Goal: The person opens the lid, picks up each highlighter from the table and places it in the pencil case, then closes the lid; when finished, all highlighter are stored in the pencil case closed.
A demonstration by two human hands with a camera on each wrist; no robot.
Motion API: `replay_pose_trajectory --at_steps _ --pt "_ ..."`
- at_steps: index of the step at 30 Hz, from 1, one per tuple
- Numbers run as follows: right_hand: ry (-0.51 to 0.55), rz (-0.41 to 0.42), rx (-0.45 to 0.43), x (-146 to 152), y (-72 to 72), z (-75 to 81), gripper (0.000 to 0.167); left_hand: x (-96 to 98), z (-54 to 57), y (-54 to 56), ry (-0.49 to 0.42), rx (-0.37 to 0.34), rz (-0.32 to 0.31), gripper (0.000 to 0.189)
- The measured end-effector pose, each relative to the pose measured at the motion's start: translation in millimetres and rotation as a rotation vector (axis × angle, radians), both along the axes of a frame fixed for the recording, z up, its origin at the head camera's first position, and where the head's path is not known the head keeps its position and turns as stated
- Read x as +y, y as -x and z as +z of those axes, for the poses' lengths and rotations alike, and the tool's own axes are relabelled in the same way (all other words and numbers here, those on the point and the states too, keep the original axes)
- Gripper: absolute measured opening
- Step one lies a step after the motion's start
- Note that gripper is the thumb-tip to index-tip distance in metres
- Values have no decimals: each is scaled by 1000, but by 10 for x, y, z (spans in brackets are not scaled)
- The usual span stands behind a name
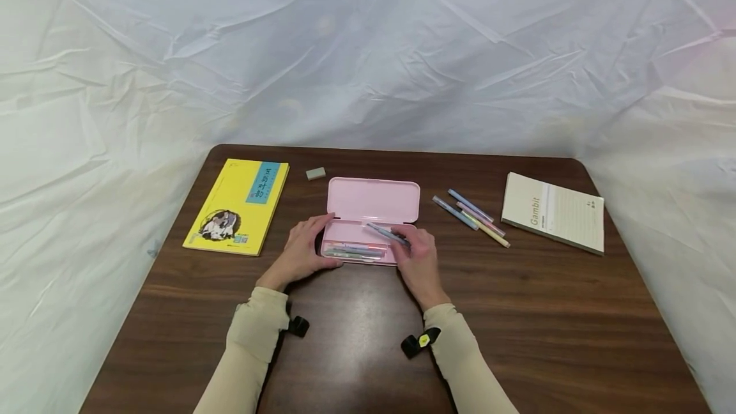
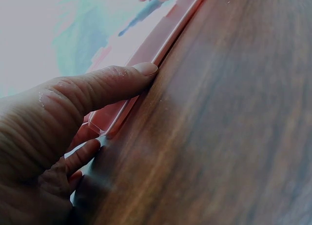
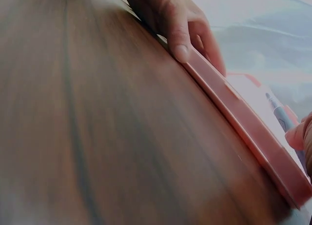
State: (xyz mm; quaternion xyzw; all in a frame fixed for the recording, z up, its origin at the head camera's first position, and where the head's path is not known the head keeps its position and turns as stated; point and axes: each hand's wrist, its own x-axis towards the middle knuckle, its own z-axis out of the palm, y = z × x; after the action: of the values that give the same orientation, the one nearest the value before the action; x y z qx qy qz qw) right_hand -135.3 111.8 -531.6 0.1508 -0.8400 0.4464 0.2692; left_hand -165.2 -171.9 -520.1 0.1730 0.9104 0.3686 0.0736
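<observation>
A pink pencil case point(image 1: 374, 200) lies with its lid laid back on the table, several pens point(image 1: 353, 251) along the front of its tray. My left hand point(image 1: 301, 248) grips the left end of the case; in the left wrist view its thumb point(image 2: 122, 78) presses the front wall and the other fingers go round the end. Over the right part of the tray, my right hand point(image 1: 418, 259) pinches a blue-grey pen point(image 1: 382, 232), its tip slanting toward the far left. The right wrist view shows this pen point(image 3: 280, 115) above the case wall point(image 3: 234, 108).
To the right of the case lies a loose group of several pens and markers point(image 1: 471, 213). Beyond them is a Gambit notebook point(image 1: 554, 213). A yellow book point(image 1: 230, 203) lies at the left, with a small eraser point(image 1: 315, 174) near the case's far left corner.
</observation>
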Motion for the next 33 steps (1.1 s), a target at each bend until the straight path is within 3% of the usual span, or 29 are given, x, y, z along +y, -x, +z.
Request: replay_pose_trajectory --at_steps 9,21,27,33 --pt "-104 -22 93 -194 94 -10 25 10 -5 -1 8 -4 0 104" --pt "-221 4 12 -251 101 46 24 6 12 -2 -3 -25 13 103" --pt "-235 22 10 -261 111 54 20 -1 16 -3 -5 -26 15 104" --pt "-173 28 55 -238 107 42 19 -1 -8 2 0 -1 6 105"
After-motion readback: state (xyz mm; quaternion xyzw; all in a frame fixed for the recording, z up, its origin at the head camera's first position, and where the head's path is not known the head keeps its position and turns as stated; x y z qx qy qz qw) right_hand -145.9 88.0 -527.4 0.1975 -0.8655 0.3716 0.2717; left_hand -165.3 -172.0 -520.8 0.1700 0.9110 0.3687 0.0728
